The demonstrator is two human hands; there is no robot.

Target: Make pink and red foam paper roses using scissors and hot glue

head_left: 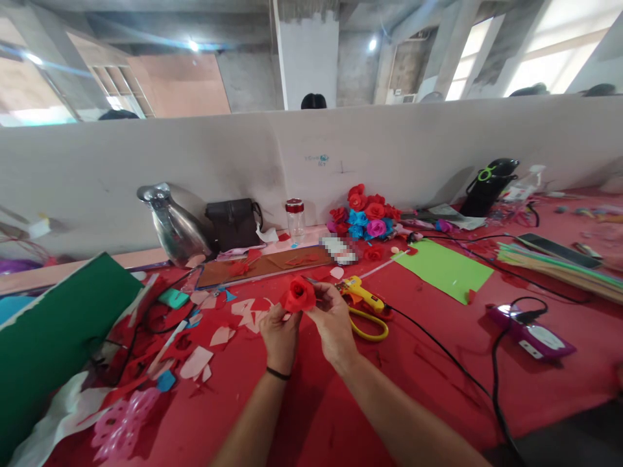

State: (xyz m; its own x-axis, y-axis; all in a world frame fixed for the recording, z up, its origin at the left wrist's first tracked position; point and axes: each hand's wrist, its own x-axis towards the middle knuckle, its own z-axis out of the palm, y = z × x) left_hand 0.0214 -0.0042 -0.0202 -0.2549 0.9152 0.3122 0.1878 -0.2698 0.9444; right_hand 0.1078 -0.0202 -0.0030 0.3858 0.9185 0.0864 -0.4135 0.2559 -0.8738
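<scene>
A red paper rose (298, 294) is held up over the red tabletop between both hands. My left hand (281, 334) pinches it from below on the left, and a dark band circles that wrist. My right hand (333, 321) has its fingers closed on the flower's right side. Just right of that hand lie a yellow glue gun (363, 295) with a black cord and the yellow handle of scissors (372, 325). Pink paper petals (197, 363) and red scraps are strewn left of my left hand. The stem side of the rose is hidden by my fingers.
A bunch of red, blue and pink paper flowers (370, 214) lies at the back. Nearby stand a glass jar (294, 220) and a metal jug (175, 224). A green sheet (442, 267), a purple power strip (533, 334) and cables occupy the right. A green board (68, 337) leans at left.
</scene>
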